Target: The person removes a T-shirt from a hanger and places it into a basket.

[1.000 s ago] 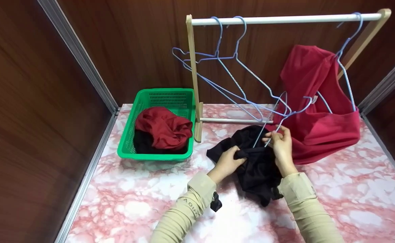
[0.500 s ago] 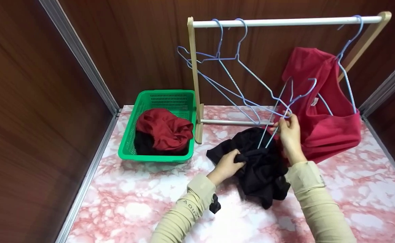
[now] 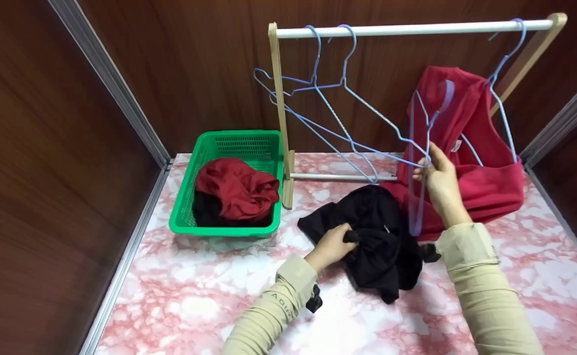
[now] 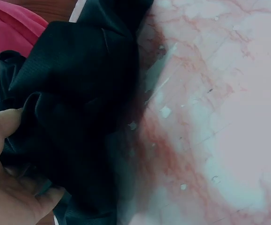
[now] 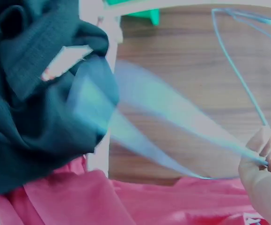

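Note:
In the head view my left hand [image 3: 334, 245] pinches a bunched edge of a black garment [image 3: 377, 261] lying on the marbled surface. The left wrist view shows thumb and fingers of that hand [image 4: 9, 173] on the dark cloth [image 4: 74, 93]. My right hand [image 3: 440, 185] grips a blue wire hanger [image 3: 447, 98] by one side, raised with its hook up. Its lower end, blurred, stands apart from the black garment in the head view. In the right wrist view the blurred hanger [image 5: 172, 112] stretches from my fingers across toward the dark cloth.
A rack [image 3: 416, 29] stands behind, with two bare hangers [image 3: 337, 118] on its left and a red garment [image 3: 485, 190] hung at its right end. Left of it, a green basket [image 3: 229, 230] holds red cloth [image 3: 239, 187] and black cloth [image 3: 207, 209]. Wooden panels enclose the surface.
My right hand has moved up and to the right, drawing the hanger out of the black garment. The left hand keeps its pinch on the cloth and has hardly moved.

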A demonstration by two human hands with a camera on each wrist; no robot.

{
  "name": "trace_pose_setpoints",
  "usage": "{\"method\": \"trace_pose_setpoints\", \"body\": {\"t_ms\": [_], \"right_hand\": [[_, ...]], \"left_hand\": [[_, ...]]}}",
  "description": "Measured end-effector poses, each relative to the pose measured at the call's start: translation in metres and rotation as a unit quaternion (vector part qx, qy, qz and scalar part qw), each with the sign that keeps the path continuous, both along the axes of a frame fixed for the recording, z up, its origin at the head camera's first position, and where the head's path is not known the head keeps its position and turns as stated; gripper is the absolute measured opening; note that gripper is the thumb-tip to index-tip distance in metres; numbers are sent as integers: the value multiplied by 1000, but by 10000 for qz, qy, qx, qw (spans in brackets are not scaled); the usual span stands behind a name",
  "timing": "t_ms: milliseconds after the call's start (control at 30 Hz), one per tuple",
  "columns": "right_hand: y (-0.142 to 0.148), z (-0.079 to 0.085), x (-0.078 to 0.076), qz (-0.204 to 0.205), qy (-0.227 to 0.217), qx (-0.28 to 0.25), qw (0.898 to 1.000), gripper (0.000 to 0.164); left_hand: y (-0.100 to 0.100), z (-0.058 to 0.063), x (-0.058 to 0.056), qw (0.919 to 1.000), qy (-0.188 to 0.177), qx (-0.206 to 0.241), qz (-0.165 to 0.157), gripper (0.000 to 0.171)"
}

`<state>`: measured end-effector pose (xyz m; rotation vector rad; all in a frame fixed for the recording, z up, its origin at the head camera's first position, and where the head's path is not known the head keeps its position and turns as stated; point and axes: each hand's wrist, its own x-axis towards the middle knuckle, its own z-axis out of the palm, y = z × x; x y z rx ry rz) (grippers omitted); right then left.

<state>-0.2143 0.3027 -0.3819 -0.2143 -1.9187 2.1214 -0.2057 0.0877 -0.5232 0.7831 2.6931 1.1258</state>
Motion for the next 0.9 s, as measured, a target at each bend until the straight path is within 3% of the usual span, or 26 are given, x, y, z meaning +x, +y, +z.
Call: {"method": "trace_pose_setpoints", "body": {"t_ms": [200, 367, 500, 567, 633, 733, 833, 900], "right_hand": [[9, 11, 1, 101, 176, 395, 9990, 46], [14, 16, 3, 296, 45, 930, 9952, 40], [12, 17, 2, 477, -40, 1205, 9916, 38], [10, 16, 1, 533, -60, 1295, 9901, 37], [9, 16, 1, 568, -49, 1338, 9894, 35], [7, 16, 2, 614, 1, 1333, 9892, 33], [7, 17, 2, 642, 57, 1340, 9889, 31], [8, 18, 3, 631, 94, 1398, 9881, 31]], "left_hand": [[8, -7, 2, 9990, -357, -31, 268, 37], [22, -16, 9, 9965, -687, 76, 460, 69], [37, -21, 18, 9944, -673, -546, 605, 107], [46, -24, 22, 9898, -649, -1065, 693, 115], [53, -28, 25, 9817, -562, -1639, 789, 115], [62, -39, 29, 9677, -151, -2339, 929, 102], [66, -45, 30, 9572, 252, -2693, 1028, 83], [66, -45, 29, 9550, 423, -2741, 1051, 73]]}}
